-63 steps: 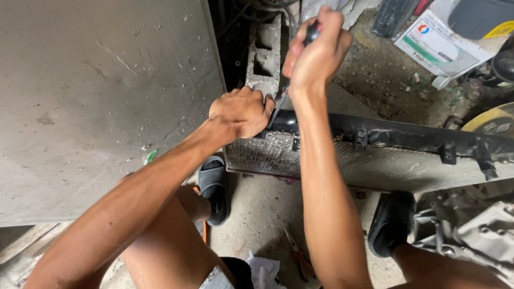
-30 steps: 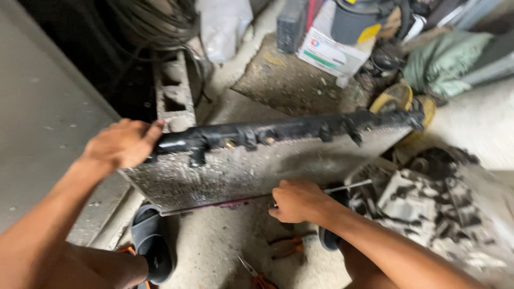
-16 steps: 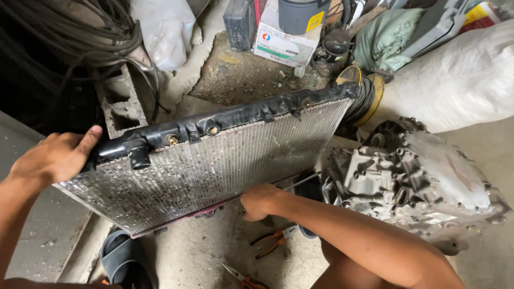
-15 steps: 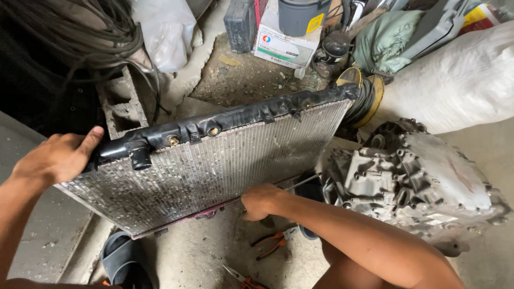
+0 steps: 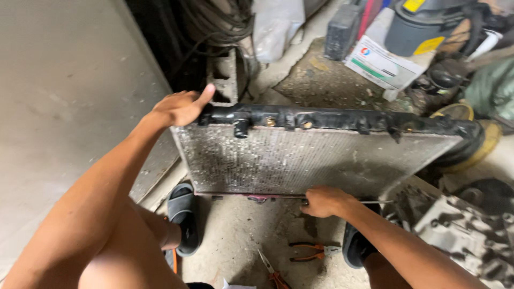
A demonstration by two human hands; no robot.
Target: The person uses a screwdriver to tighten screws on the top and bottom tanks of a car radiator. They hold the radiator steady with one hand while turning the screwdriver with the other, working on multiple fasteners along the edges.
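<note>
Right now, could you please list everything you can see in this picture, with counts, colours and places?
radiator: one, grey dirty core with black top tank, upright in the middle.
concrete block: one, grey, behind the radiator's left end.
cardboard box: one, white, upper right on the floor.
bucket: one, dark grey with yellow labels, top right.
pliers: one pair, orange handles, on the floor below the radiator.
metal casting: one, grey, lower right.
slippers: two, black, on the feet.
left hand: grips the radiator's top left corner.
right hand: holds a thin rod at the radiator's bottom edge.
</note>
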